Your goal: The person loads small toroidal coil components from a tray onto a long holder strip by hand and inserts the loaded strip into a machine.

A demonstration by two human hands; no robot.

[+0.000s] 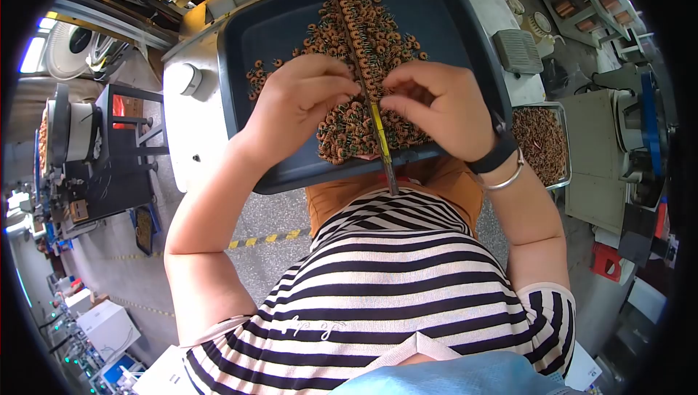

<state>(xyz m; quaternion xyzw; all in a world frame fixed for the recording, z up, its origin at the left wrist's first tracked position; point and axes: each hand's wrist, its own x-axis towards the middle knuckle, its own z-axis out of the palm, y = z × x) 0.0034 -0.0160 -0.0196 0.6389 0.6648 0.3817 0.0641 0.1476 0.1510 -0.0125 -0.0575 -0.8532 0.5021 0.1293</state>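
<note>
A long narrow rail (380,132), yellow near its lower end, runs over a dark tray (251,35) toward my waist. Small copper-wound coils (350,20) with short wire leads line its upper stretch. Loose coils (342,133) are heaped in the tray around and beneath it. My left hand (302,100) is at the rail's left side, thumb and fingers drawn together. Opposite it, my right hand (443,108) curls its thumb and forefinger close to the rail. Whatever lies between the fingertips of either hand is too small to make out.
The tray sits on a white table (193,115) bearing a small round white object (187,78). To the right is a metal tray (539,144) full of small copper-coloured parts. A grey ridged box (517,52) stands behind it. A dark metal stand (131,148) is at left.
</note>
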